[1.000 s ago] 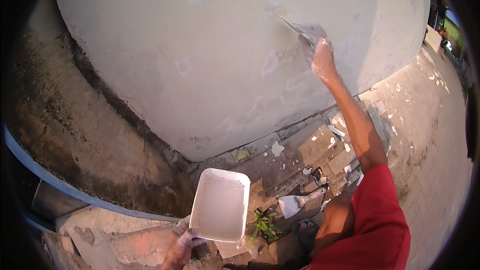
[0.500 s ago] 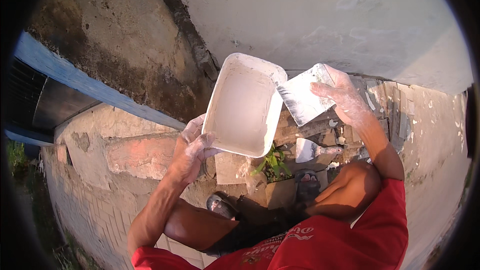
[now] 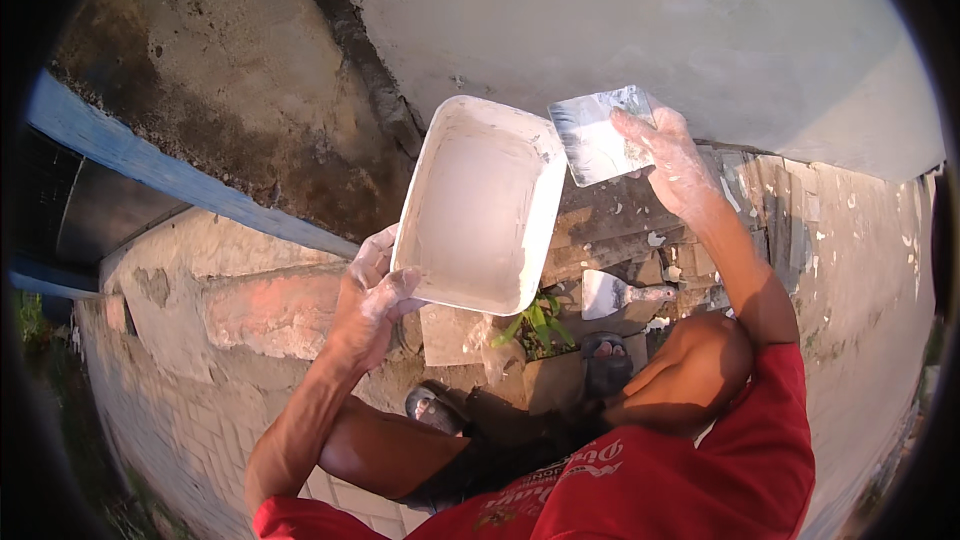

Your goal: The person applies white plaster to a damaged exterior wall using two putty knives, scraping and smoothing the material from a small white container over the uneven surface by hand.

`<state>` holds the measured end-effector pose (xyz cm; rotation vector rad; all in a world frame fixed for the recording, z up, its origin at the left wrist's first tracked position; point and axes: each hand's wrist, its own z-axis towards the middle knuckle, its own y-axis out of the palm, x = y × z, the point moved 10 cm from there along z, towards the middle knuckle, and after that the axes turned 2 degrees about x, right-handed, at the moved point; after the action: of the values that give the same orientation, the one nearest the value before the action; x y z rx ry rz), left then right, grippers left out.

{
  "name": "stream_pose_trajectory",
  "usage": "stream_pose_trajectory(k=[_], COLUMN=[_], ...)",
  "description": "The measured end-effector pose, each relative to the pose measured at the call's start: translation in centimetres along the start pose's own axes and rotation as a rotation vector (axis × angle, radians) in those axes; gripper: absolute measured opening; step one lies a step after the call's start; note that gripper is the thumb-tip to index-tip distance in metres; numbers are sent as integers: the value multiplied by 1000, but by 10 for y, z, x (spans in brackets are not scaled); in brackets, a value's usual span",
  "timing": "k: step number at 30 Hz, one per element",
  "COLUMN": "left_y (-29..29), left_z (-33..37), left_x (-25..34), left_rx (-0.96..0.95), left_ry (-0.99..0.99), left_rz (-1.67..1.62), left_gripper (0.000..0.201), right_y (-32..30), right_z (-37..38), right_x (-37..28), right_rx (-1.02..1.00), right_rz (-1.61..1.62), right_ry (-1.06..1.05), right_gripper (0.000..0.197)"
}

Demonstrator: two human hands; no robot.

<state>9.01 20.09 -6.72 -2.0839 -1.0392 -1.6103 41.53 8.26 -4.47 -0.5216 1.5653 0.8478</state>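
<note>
My left hand (image 3: 374, 292) grips the lower left corner of a white rectangular plastic tub (image 3: 545, 225), thumb over the rim. Inside the tub, the bottom and walls are coated with whitish paste. My right hand (image 3: 672, 165) pinches a flat, square-edged metal spreader blade (image 3: 598, 135) smeared with white, its left corner close to the tub's right rim. White residue covers the fingers of both hands. Below the spreader, a putty knife (image 3: 605, 295) with a whitened blade lies on the ground, its handle pointing right.
A pale wall (image 3: 640, 20) rises ahead, with a rough stained concrete slab (image 3: 230, 70) at left. Stacked wooden boards (image 3: 590, 225) lie along the wall's foot. A small green plant (image 3: 540, 325) grows near my sandalled feet (image 3: 607, 365). A blue beam (image 3: 180, 175) crosses at left.
The spreader in my right hand has risen toward the wall and turned flatter. My left hand and the tub have shifted slightly up and left in view.
</note>
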Motion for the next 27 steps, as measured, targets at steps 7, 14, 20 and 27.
stream_pose_trajectory(k=[7, 14, 20, 27], left_y=[2, 1, 12, -8], left_z=[2, 4, 8, 15], left_x=[-3, 1, -1, -5], left_rx=[-30, 7, -25, 29], left_ry=[-29, -15, 27, 44], left_rz=[38, -18, -34, -53], left_gripper=[78, 66, 68, 71], right_y=[-46, 115, 163, 181], right_z=[46, -56, -34, -43], right_x=[-22, -82, -10, 17], right_rx=[302, -303, -370, -508], right_rz=[-253, -936, -1581, -1385], right_ry=[-322, -786, -867, -729], right_gripper=[40, 21, 14, 14])
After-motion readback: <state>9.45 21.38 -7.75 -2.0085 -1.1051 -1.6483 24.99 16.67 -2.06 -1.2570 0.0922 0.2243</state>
